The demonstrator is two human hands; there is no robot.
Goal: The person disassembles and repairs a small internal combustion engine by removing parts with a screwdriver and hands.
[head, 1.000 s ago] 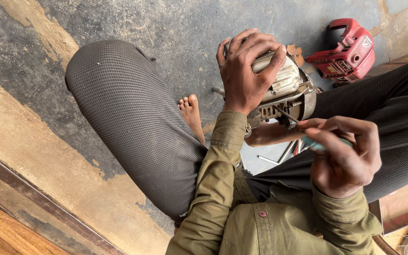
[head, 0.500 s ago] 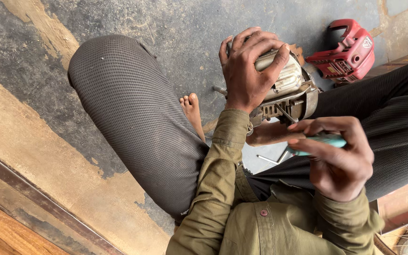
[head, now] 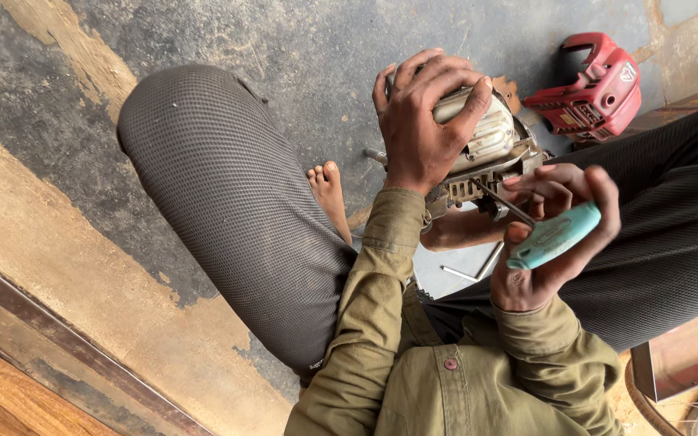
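Observation:
My left hand [head: 423,125] is clamped over the top of a small metal engine [head: 501,139] that rests between my crossed legs. My right hand [head: 544,242] is closed around the teal handle of a screwdriver [head: 557,234]. Its thin dark shaft [head: 502,200] slants up and left, with the tip at the lower side of the engine, just below my left hand. Both sleeves are olive green.
A red plastic engine cover [head: 598,85] lies on the grey concrete floor beyond the engine. My left knee [head: 220,186] in dark trousers fills the middle left and a bare foot [head: 329,190] shows beside it. Thin metal rods lie on a grey plate [head: 462,270] under the engine.
My right hand has rolled on the screwdriver, so the teal handle shows more between the fingers. My left hand stays on the engine.

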